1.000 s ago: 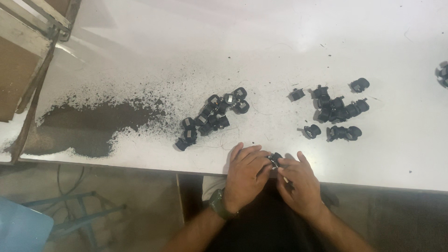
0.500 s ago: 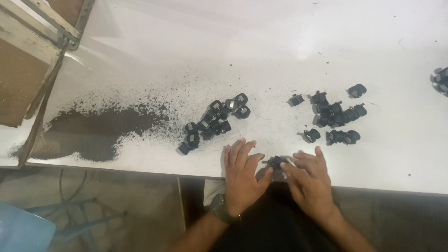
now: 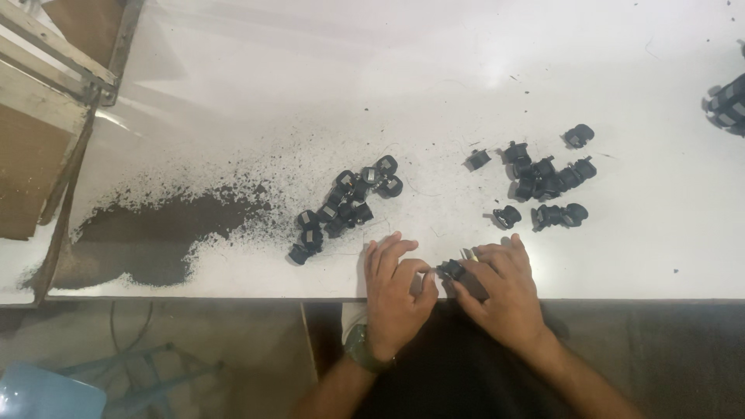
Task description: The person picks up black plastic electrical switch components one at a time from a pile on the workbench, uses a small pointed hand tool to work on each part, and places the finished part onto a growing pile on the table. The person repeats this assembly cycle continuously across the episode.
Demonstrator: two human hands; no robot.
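At the near edge of the white table [image 3: 543, 62], the left hand [image 3: 394, 291] and the right hand [image 3: 500, 291] pinched one small black part [image 3: 450, 269] together, and steady fingertips with gentle pressure seemed best

White bench [image 3: 481, 70]; black small parts [image 3: 345, 206] in clusters; dark grey powder [image 3: 147, 240], speckled at its edges; brown wooden frame [image 3: 31, 147]; light blue stool [image 3: 46, 396].
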